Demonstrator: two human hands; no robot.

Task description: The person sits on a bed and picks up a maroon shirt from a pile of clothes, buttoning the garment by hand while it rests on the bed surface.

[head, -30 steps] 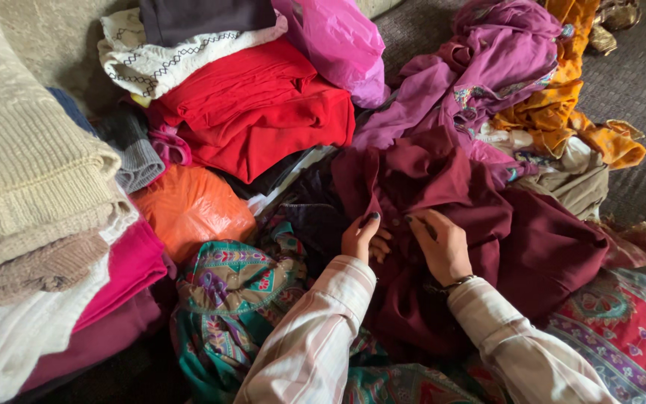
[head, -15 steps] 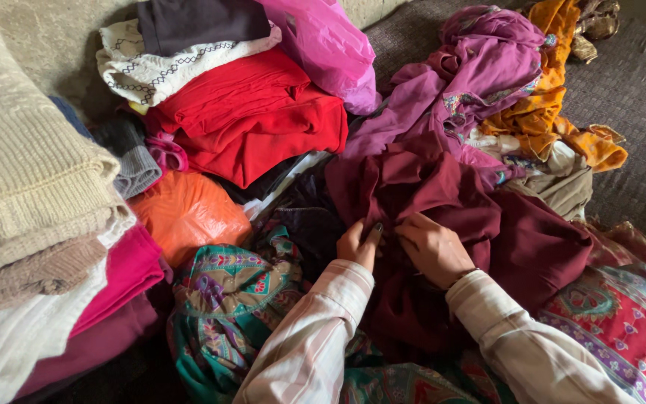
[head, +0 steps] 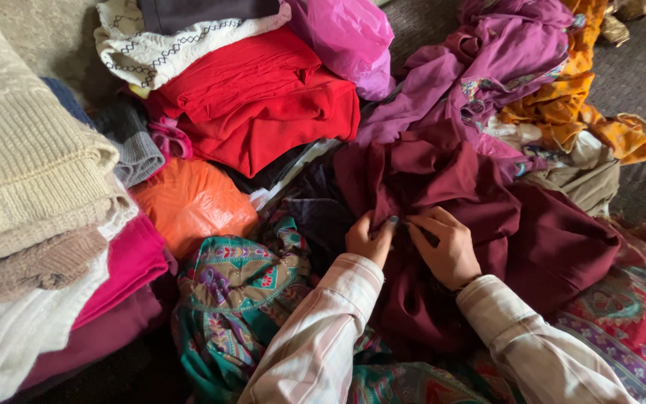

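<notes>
Head view: a heap of clothes is seen from above, with both forearms in pale striped sleeves [head: 315, 344] reaching into its middle.
Thing in hand: a crumpled maroon woven garment [head: 517, 224] is spread across the centre right of the heap, directly under and ahead of both hands.
Left hand [head: 368, 239]: it is closed in a pinch on a raised fold of the maroon garment, thumb against fingertips.
Right hand [head: 448, 245]: it is laid on the same garment just beside the left, fingers curled into the cloth; a firm grip cannot be told apart from a press.
Key relation: the pinched fold lies between the two hands, which nearly touch; the bulk of the garment runs away to the right, so the right hand is nearer to most of it.
Left of the hands: a teal patterned cloth with a paisley print [head: 233, 292] lies against the left sleeve, and a glossy orange plastic bag [head: 192, 202] sits beyond it.
Far side: a folded red garment [head: 263, 105] is stacked under a white knit with dark stitching [head: 166, 49]; a loose purple garment [head: 487, 67] and an orange-yellow printed cloth [head: 570, 105] are bunched to the right.
Left edge: a thick cream ribbed knit [head: 31, 157] is piled over a bright pink folded cloth [head: 128, 262].
Textures: the maroon cloth appears smooth and limp, the knits coarse and bulky.
</notes>
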